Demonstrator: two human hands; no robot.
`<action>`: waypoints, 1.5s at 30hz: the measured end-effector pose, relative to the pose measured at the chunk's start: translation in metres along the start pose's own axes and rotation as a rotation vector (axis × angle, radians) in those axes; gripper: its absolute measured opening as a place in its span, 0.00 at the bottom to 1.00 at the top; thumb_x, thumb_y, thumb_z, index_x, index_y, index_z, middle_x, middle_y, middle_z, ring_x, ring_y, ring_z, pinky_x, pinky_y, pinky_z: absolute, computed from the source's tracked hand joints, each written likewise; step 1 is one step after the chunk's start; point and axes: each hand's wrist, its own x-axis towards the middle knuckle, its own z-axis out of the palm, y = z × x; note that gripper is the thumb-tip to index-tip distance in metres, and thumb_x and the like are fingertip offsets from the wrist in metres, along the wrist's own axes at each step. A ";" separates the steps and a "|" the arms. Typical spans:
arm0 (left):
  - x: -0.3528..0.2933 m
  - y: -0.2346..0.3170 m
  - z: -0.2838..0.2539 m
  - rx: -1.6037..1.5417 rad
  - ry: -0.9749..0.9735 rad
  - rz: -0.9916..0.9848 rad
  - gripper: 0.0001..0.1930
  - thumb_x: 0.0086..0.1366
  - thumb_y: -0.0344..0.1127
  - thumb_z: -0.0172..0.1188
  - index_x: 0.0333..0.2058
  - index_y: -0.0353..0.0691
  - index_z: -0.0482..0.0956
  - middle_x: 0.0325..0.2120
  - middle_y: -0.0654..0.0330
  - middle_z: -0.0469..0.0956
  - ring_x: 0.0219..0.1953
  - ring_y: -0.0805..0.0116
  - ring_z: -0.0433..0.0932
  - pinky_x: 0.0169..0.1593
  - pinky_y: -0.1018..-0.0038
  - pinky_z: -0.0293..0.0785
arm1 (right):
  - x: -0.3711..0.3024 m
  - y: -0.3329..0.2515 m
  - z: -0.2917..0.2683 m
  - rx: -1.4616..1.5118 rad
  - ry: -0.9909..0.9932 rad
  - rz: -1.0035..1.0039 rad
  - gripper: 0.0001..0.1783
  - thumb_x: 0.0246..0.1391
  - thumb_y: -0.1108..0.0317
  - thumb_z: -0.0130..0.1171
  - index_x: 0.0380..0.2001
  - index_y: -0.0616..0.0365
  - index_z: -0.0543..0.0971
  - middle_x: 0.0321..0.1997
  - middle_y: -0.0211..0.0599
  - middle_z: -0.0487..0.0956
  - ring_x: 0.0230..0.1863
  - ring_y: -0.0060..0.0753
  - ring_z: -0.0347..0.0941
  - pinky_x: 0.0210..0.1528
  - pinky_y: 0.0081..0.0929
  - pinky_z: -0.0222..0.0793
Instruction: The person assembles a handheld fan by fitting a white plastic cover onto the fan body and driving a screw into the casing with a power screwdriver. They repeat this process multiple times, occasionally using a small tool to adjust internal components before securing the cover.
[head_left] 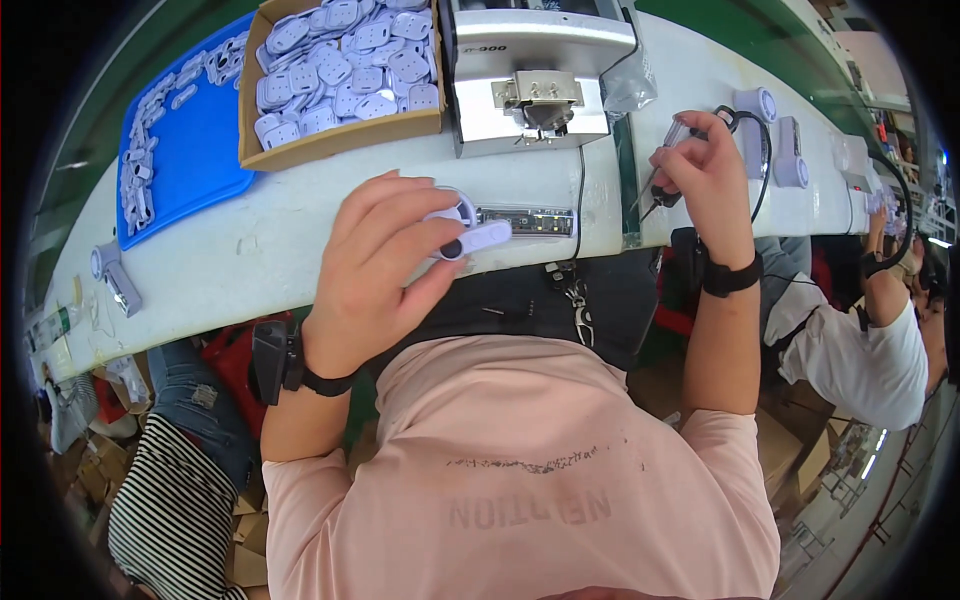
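My left hand (385, 255) is closed around a pale lavender plastic housing (487, 236) with a ring-shaped end, low over the front of the table. Beside the fingers a long narrow circuit board (528, 221) shows, lying lengthwise to the right; whether it is fixed to the housing I cannot tell. Up and to the right, apart from these parts, my right hand (705, 165) pinches a slim tool (676, 135) with a clear handle. Thin dark points stick out below its fingers; the tool's exact kind is unclear.
A cardboard box (345, 143) of pale plastic covers and a blue tray (205, 190) of small parts stand at the back left. Behind my hands is a silver metal machine (535, 90). More housings (790, 155) lie right, one housing (116, 280) left. A black cable (768, 165) loops nearby. People sit on both sides.
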 end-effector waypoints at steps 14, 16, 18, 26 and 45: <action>-0.017 -0.008 0.013 -0.179 0.104 -0.352 0.18 0.56 0.23 0.74 0.45 0.36 0.82 0.51 0.52 0.84 0.52 0.52 0.82 0.56 0.63 0.78 | -0.049 -0.053 0.073 0.004 -0.228 -0.652 0.16 0.55 0.81 0.69 0.47 0.66 0.79 0.40 0.39 0.86 0.39 0.28 0.85 0.46 0.26 0.81; -0.018 -0.009 0.014 -0.174 0.107 -0.336 0.18 0.56 0.24 0.74 0.45 0.36 0.82 0.51 0.52 0.84 0.52 0.52 0.82 0.56 0.63 0.78 | -0.049 -0.054 0.076 -0.033 -0.216 -0.674 0.15 0.55 0.81 0.70 0.46 0.66 0.80 0.40 0.38 0.86 0.39 0.27 0.84 0.45 0.25 0.81; -0.018 -0.010 0.014 -0.176 0.110 -0.339 0.17 0.56 0.24 0.74 0.45 0.36 0.82 0.51 0.52 0.84 0.52 0.52 0.82 0.55 0.63 0.78 | -0.047 -0.051 0.082 -0.066 -0.222 -0.680 0.15 0.54 0.80 0.71 0.45 0.65 0.82 0.39 0.36 0.87 0.38 0.26 0.84 0.45 0.24 0.80; -0.019 -0.010 0.013 -0.185 0.105 -0.322 0.17 0.56 0.25 0.74 0.45 0.36 0.83 0.51 0.53 0.84 0.51 0.51 0.82 0.54 0.63 0.78 | -0.050 -0.054 0.085 -0.136 -0.236 -0.688 0.14 0.54 0.79 0.72 0.44 0.64 0.83 0.39 0.36 0.87 0.38 0.26 0.85 0.44 0.23 0.80; -0.002 -0.002 0.000 -0.167 0.049 -0.214 0.17 0.55 0.23 0.73 0.44 0.37 0.82 0.53 0.52 0.83 0.56 0.51 0.79 0.60 0.60 0.74 | 0.029 0.014 0.000 -0.221 0.085 -0.160 0.25 0.64 0.67 0.65 0.60 0.66 0.76 0.29 0.33 0.81 0.29 0.25 0.77 0.33 0.23 0.72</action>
